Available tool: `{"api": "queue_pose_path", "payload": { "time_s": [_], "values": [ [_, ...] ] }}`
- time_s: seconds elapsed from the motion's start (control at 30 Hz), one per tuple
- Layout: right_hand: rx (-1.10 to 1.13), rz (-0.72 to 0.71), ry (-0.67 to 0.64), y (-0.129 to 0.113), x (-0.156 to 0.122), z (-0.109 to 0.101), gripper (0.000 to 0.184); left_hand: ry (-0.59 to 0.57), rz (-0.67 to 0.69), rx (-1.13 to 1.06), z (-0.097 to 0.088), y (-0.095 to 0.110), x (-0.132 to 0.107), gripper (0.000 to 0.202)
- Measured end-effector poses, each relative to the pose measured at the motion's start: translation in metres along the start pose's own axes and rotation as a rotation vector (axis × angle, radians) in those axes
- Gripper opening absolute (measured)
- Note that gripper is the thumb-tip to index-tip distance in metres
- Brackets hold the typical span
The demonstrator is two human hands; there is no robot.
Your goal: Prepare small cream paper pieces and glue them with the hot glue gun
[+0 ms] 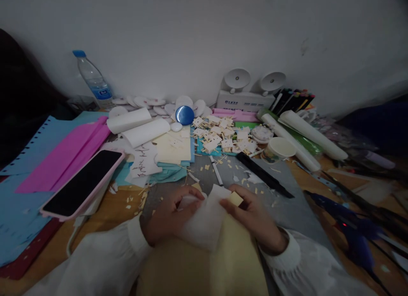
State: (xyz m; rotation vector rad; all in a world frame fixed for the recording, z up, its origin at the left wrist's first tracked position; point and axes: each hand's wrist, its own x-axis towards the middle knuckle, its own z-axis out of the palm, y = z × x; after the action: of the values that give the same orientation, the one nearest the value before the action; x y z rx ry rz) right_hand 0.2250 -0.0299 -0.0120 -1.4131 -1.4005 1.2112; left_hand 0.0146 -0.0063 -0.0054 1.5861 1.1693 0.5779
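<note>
A thin, whitish translucent sheet (204,226) is pinched between my two hands at the near edge of the grey mat (280,194). My left hand (175,213) is closed on its left side, fingers curled. On the other side, my right hand (255,217) grips the sheet's upper right part between thumb and fingers. A small pale-yellow piece of paper (236,199) sticks out by the right fingers. Below both hands spreads a large pale-yellow sheet (204,270); whether a hand also holds it I cannot tell. A white pen (216,170) lies just beyond my hands.
Small cream cut-outs (219,132) are piled behind the mat. A black-screened phone (84,181) and pink paper (63,155) lie left, near a water bottle (94,79). Rightward are a black cutter-like tool (264,175), paper cup (279,149), white rolls (314,134) and blue glue gun (353,236).
</note>
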Motion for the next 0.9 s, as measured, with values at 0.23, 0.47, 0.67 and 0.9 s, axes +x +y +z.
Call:
{"api": "queue_pose_path", "payload": {
  "time_s": [0.23, 0.47, 0.67, 0.9],
  "values": [
    [-0.083, -0.162, -0.052, 0.005, -0.009, 0.003, 0.021, 0.055, -0.035, 0.036, 0.000, 0.002, 0.004, 0.021],
    [-0.278, -0.304, -0.300, 0.006, -0.019, 0.008, 0.021, 0.056, -0.013, -0.040, 0.000, -0.005, 0.005, 0.022],
    [-0.147, -0.257, -0.628, -0.002, -0.027, 0.009, 0.021, 0.248, 0.044, 0.069, -0.010, -0.005, 0.015, 0.021],
    [0.102, -0.186, -1.126, -0.013, -0.033, 0.007, 0.044, 0.508, 0.066, 0.127, -0.044, 0.006, 0.033, 0.030]
  ]
}}
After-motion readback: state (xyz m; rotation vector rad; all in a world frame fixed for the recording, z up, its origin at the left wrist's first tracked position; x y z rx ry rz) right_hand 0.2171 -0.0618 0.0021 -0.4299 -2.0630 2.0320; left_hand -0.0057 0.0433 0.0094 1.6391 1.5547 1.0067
